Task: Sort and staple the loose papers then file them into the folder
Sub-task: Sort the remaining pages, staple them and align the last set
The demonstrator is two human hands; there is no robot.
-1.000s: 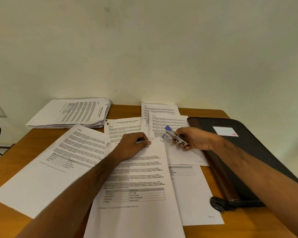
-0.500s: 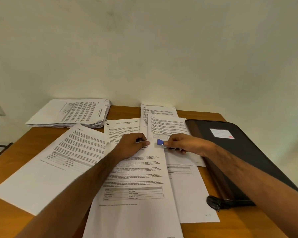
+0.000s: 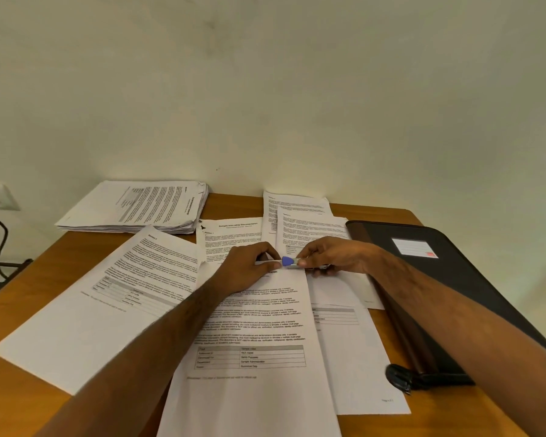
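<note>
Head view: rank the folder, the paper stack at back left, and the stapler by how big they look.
1. Folder, though it lies nearer the camera.
2. Paper stack.
3. Stapler, smallest, partly hidden by the right hand.

A wooden table (image 3: 240,205) against the wall carries a thick paper stack (image 3: 139,206) at its far left, loose printed sheets (image 3: 85,313) spread overlapping across the middle, and a dark closed folder (image 3: 473,279) along its right edge.
</note>
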